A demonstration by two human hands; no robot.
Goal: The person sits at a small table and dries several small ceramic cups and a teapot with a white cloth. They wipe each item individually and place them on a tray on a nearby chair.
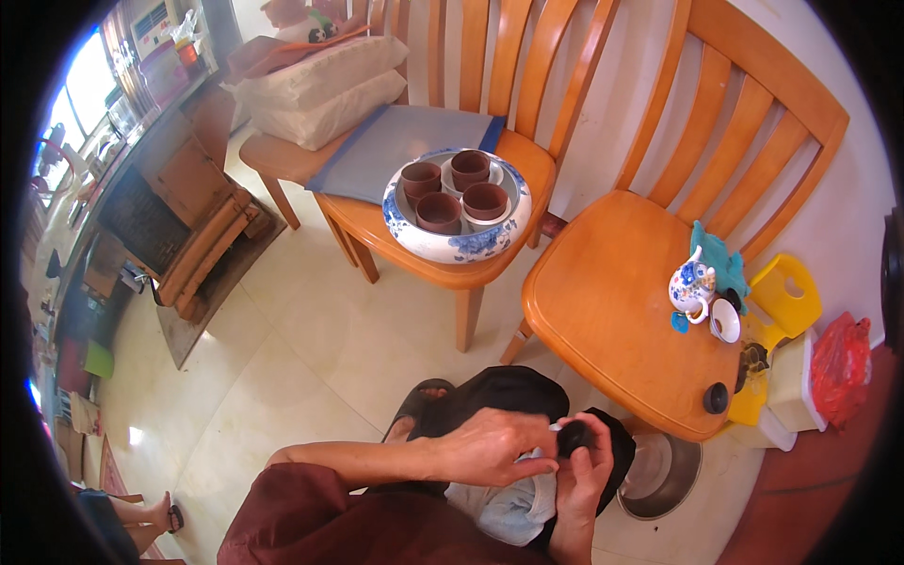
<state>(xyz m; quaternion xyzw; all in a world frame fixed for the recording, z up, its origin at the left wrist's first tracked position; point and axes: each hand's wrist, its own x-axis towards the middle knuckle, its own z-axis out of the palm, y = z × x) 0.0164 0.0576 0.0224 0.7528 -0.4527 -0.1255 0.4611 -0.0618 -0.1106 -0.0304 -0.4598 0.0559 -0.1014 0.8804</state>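
My right hand [585,459] holds a small black cup [573,438], its fingers around the cup's side. Over the lap, my left hand [498,446] reaches across to the cup, fingers bent, with a small white object [555,427] at the fingertips; what it is cannot be made out. A pale blue-grey cloth [512,505] lies on the lap beneath both hands. Another small black cup [715,397] stands near the front corner of the right wooden chair [607,282]. Farther back on that seat are a blue-and-white teapot [691,286], a white bowl [725,320] and a teal cloth [719,258].
The left wooden chair [519,155] bears a blue-and-white ceramic basin [424,247] with several brown cups [438,213]. Below the right chair's edge stands a metal basin [657,480]. Plastic containers [794,381] and a red bag [840,367] are at right. Another person's legs [145,519] show at lower left.
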